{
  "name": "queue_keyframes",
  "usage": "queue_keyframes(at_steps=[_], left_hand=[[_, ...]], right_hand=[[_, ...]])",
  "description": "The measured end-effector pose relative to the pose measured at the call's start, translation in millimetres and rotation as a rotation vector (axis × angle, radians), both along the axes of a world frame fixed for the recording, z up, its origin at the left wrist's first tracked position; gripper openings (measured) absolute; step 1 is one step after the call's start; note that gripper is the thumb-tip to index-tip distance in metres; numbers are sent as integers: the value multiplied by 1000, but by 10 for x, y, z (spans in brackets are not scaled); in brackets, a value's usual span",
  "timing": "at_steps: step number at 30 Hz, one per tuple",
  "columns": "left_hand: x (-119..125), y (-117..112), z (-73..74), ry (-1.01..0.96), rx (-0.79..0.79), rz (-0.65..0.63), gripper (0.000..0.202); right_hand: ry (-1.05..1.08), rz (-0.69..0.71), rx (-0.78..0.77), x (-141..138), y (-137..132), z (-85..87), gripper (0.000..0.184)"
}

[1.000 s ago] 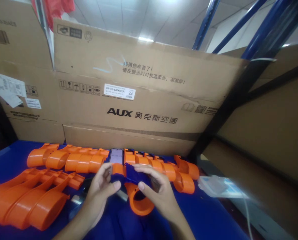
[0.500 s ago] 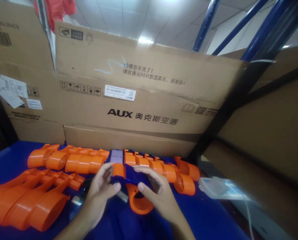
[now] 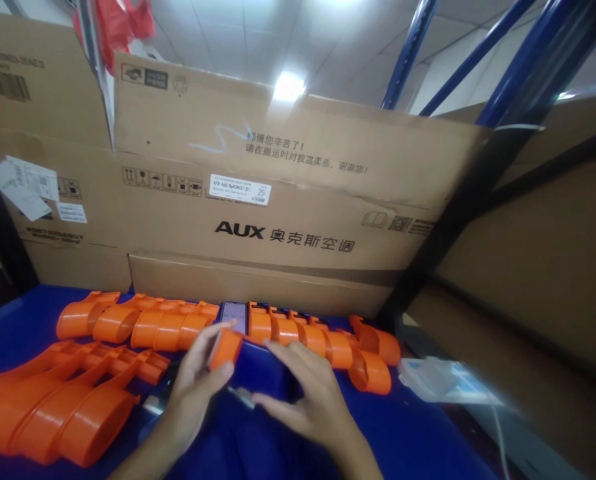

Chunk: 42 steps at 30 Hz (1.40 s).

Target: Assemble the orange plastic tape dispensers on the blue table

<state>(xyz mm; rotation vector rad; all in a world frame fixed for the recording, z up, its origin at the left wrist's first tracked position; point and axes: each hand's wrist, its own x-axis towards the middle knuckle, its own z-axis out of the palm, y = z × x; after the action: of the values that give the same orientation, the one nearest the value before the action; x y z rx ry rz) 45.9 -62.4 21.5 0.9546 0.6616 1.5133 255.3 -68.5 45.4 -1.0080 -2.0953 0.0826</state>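
My left hand [image 3: 198,377] is closed on an orange plastic part [image 3: 227,349], pinching it between thumb and fingers. The part is tilted, and my fingers cover some of it. My right hand [image 3: 303,390] is just to the right, thumb and fingers apart. A dark blue area [image 3: 268,368] shows between the hands; whether it is a separate piece or the table cannot be made out. Under the hands lies a small silvery object [image 3: 242,397], blurred.
Rows of orange ring-shaped parts [image 3: 98,427] lie at left, with more orange parts [image 3: 311,339] at back right. A phone [image 3: 235,317] stands between the back rows. Cardboard [image 3: 288,213] walls the back; a clear plastic container [image 3: 443,379] sits at right beside a dark post [image 3: 428,247].
The orange part in my left hand has turned and tilted. An orange ring seen below the hands is out of sight. My right hand's fingers have spread and its thumb moved lower left.
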Motion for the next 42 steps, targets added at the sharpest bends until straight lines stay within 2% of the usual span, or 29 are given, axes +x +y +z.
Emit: queue_keyframes(at_steps=[3, 6, 13, 17, 22, 27, 29, 31, 33, 35, 36, 37, 39, 42], left_hand=[[-2, 16, 22, 114, 0, 87, 51], [-17, 21, 5, 215, 14, 165, 48], [-35, 27, -49, 204, 4, 211, 49], [-52, 65, -142, 278, 73, 239, 45], [-35, 113, -205, 256, 53, 215, 52], [4, 93, -146, 133, 1, 58, 55], [8, 73, -120, 95, 22, -30, 56], [4, 56, -119, 91, 54, -129, 58], [-5, 47, -158, 120, 58, -234, 62], [-10, 45, -232, 153, 26, -314, 66], [-9, 47, -274, 167, -4, -330, 68], [-4, 51, -313, 173, -36, -320, 69], [17, 66, -362, 181, -111, -250, 64], [58, 106, -333, 178, -194, -185, 42]], right_hand=[[-83, -8, 81, -19, 21, -11, 59], [-101, 21, 135, -31, 28, -24, 60], [-92, 39, 167, -34, 16, -43, 67], [-79, 53, 212, -34, 31, -76, 66], [-53, 68, 204, -48, 38, -79, 65], [70, 17, 161, -28, 29, -64, 63], [191, -26, 109, -10, 31, -41, 52], [336, -25, -44, 7, 40, -11, 35], [453, 39, -322, 22, 51, 7, 25], [495, 121, -607, 37, 58, 0, 28], [493, 142, -698, 45, 59, -13, 31], [481, 148, -743, 54, 59, -28, 33], [448, 130, -725, 72, 56, -51, 37], [406, 128, -650, 100, 47, -35, 38]])
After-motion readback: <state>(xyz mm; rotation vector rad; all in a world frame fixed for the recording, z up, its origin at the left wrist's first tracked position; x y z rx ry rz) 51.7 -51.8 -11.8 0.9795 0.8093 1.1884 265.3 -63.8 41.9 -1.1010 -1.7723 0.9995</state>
